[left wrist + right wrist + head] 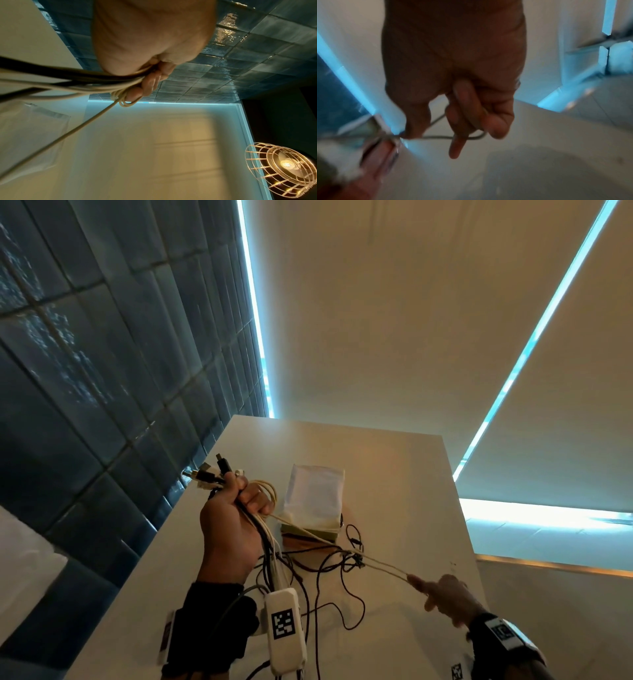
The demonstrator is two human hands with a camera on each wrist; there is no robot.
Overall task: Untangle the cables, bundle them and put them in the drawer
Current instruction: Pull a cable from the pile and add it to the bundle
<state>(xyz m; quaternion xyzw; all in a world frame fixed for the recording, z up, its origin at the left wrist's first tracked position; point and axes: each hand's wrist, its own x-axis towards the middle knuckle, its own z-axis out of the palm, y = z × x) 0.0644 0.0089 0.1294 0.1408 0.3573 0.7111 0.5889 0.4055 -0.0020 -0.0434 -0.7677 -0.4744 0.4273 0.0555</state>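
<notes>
My left hand (236, 508) is raised above the white table (404, 474) and grips a bundle of black and white cables (263, 539); their plug ends (212, 470) stick out above the fist. White loops (269, 491) lie round its fingers (147, 83). One white cable (342, 546) runs taut from that hand down to my right hand (442, 594), which pinches it low at the right. Thin dark cables (329, 573) sprawl tangled on the table beneath. In the right wrist view my fingers (467, 108) curl round the cable (436, 137); the picture is blurred.
A clear plastic bag (313, 494) lies on a small stack of flat things (308, 537) in the middle of the table. Dark blue tiled wall (102, 371) runs along the left. Roller blinds (376, 320) hang behind. A wire-cage lamp (281, 169) glows in the left wrist view.
</notes>
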